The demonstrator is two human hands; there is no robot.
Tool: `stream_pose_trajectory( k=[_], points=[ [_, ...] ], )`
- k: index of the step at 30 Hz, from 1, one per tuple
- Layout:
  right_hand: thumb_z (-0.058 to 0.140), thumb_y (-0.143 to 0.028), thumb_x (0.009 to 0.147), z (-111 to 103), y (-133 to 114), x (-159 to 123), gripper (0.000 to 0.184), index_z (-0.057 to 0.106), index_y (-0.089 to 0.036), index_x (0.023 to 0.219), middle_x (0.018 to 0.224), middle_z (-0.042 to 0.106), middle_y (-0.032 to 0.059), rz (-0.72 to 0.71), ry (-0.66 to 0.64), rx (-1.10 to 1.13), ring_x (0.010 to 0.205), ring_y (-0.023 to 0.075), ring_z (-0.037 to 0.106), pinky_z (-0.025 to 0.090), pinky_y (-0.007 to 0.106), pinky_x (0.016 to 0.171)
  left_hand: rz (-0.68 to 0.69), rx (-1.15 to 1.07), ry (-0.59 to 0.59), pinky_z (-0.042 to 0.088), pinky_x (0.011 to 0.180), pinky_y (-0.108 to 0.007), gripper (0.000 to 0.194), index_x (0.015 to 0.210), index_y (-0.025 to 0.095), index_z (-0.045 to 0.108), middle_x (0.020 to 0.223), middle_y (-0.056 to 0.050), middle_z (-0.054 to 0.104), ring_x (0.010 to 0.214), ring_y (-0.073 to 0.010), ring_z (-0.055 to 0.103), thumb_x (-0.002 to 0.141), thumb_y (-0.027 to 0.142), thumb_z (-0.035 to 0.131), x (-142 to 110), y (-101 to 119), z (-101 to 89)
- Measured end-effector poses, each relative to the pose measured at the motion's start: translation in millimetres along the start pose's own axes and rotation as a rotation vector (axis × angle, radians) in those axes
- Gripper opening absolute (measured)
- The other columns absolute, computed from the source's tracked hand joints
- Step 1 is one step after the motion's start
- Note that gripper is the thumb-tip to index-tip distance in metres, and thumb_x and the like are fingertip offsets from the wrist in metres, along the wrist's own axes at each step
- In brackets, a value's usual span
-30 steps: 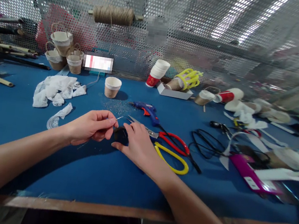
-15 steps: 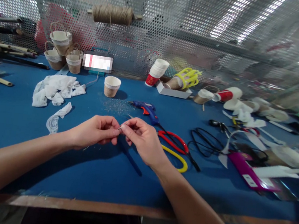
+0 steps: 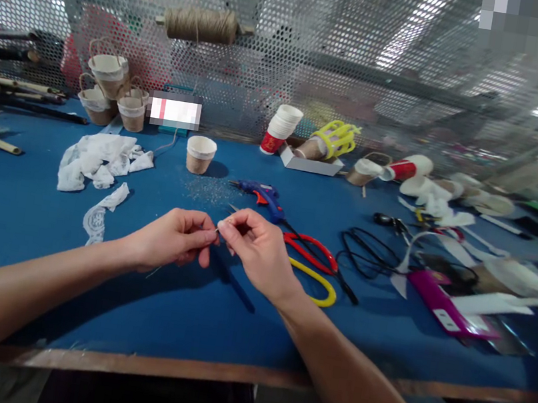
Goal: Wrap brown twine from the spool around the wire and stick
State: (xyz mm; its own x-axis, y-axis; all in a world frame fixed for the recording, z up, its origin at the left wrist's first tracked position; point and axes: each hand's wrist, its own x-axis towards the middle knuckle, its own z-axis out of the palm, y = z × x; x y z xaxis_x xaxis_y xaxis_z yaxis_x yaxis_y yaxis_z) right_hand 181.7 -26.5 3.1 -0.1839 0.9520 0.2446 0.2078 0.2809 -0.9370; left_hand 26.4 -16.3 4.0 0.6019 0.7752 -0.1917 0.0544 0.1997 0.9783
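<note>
My left hand (image 3: 181, 237) and my right hand (image 3: 258, 247) meet above the blue tabletop, fingertips pinched together and nearly touching. Between them is something thin and tiny, mostly hidden by the fingers; I cannot make out what it is. A fine thread end (image 3: 153, 272) shows below my left hand. Just beyond my right hand lies a blue glue gun (image 3: 263, 194) with an orange trigger. Scissors with a red handle (image 3: 314, 252) and a yellow handle (image 3: 321, 287) lie partly behind my right hand. A small paper cup wrapped in brown twine or cloth (image 3: 199, 156) stands ahead.
White lace (image 3: 96, 159) lies bunched at left, beside a loose lace strip (image 3: 97, 219). Small handled buckets (image 3: 107, 86) are stacked behind. Stacked paper cups (image 3: 282, 131) stand at the back. Right are a black cable (image 3: 367, 253) and a purple box (image 3: 450, 306). A twine spool (image 3: 199, 24) hangs above.
Both hands stay pinched together in almost the same place, with only slight finger movement. The whole view has shifted a little; nothing on the table has visibly moved.
</note>
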Motion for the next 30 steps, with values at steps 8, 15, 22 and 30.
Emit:
stream_pose_trajectory(
  k=[8,15,22,30],
  points=[
    [0.059,-0.029,0.074,-7,7,7,0.016,0.053,-0.015,0.07,0.063,0.057,-0.0017,0.16,0.031,0.302,0.051,0.0059,0.051,0.041,0.021,0.049,-0.082,-0.165,-0.127,0.031,0.039,-0.016,0.018,0.084,0.011,0.053,0.064,-0.002,0.062,0.04,-0.0031,0.045,0.085,0.026,0.043,-1,2,-10.2],
    [0.065,-0.023,0.068,-6,5,8,0.015,0.053,-0.015,0.07,0.065,0.061,-0.0007,0.278,-0.01,0.465,0.055,0.0073,0.057,0.045,0.021,0.054,-0.082,-0.194,-0.13,0.036,0.039,-0.017,0.013,0.082,0.012,0.051,0.061,-0.001,0.062,0.04,-0.0045,0.049,0.083,0.023,0.046,0,-2,-10.3],
    [0.066,-0.021,0.067,-4,10,7,0.014,0.056,-0.014,0.072,0.065,0.061,-0.0004,0.203,0.058,0.341,0.057,0.0079,0.057,0.046,0.022,0.054,-0.046,-0.098,-0.083,0.041,0.041,-0.018,0.014,0.077,0.012,0.049,0.062,0.0,0.062,0.041,-0.0061,0.054,0.081,0.026,0.05,2,-4,-6.1],
    [0.064,-0.02,0.069,-4,8,6,0.011,0.056,-0.014,0.072,0.065,0.061,-0.0007,0.146,0.069,0.244,0.056,0.0074,0.057,0.047,0.023,0.057,-0.03,-0.068,-0.075,0.043,0.04,-0.018,0.017,0.078,0.013,0.047,0.059,0.001,0.061,0.041,-0.0076,0.056,0.08,0.029,0.05,0,-8,-2.7]
  ],
)
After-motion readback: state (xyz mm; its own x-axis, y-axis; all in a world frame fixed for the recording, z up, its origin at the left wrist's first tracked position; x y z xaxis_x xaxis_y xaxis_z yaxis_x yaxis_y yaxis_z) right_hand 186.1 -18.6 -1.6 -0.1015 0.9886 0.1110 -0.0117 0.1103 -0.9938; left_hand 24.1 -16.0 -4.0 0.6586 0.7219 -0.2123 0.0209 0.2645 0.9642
